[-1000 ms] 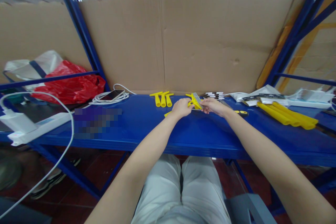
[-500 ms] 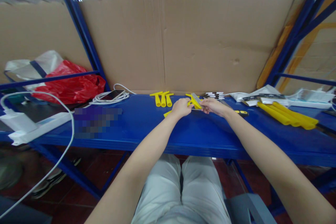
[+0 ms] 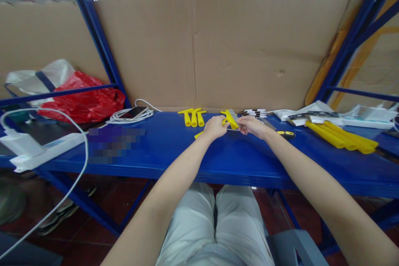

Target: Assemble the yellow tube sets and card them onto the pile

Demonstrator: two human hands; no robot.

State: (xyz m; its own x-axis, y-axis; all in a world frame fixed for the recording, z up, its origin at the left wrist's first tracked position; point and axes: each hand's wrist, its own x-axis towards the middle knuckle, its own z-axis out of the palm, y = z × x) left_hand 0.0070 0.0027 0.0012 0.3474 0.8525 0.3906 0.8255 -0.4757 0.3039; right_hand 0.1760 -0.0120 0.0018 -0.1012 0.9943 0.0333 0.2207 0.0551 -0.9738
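My left hand (image 3: pixel 215 128) is closed around the handle end of a yellow plastic scraper (image 3: pixel 231 121) with a grey, blade-like strip along its head. My right hand (image 3: pixel 250 126) pinches the right end of the same piece; its fingertips partly hide it. Both hands are above the blue table near the back. Under my left wrist, part of another yellow piece (image 3: pixel 198 135) shows. Several yellow T-shaped pieces (image 3: pixel 193 118) lie side by side to the left. Right of my right hand is a black-and-yellow handle (image 3: pixel 286 134), perhaps a utility knife's.
Several black-and-white small packets (image 3: pixel 254 113) lie behind my right hand. Yellow tubes (image 3: pixel 343 137) rest on the right. A white power strip (image 3: pixel 50 151) with a cable, a phone (image 3: pixel 134 112) and a red plastic bag (image 3: pixel 84 97) are on the left. Cardboard (image 3: pixel 243 50) stands behind the blue table (image 3: pixel 174 149).
The scraper has turned slightly between my hands, and more of its yellow head shows beside the grey strip. My arms have hardly moved.
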